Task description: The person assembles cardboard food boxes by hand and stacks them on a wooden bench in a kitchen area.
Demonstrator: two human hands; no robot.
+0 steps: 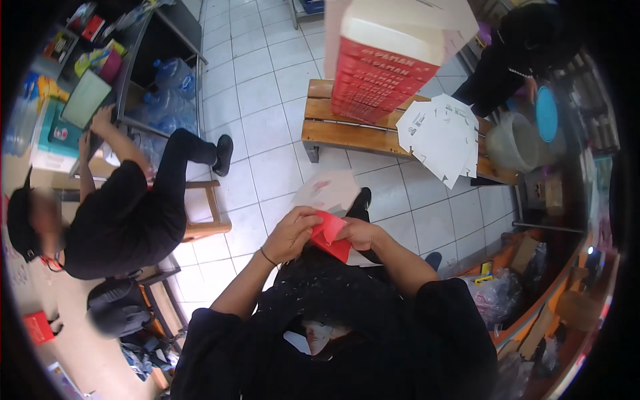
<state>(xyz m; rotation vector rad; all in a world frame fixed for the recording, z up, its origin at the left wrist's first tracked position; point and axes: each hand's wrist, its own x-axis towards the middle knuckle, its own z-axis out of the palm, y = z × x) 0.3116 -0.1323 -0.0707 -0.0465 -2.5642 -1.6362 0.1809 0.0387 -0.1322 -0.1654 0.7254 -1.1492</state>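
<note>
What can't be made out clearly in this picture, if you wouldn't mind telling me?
All in the head view:
- Some fingertips of the right hand: hidden by the folded red card.
- Far end of the cream sheets above the red stack: cut off by the top edge.
- Small print on the white sheets: too small.
- Co-worker at upper right: partly lost at the dark rim.

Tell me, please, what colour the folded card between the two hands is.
The folded card is bright red, best seen in the head view.
</note>
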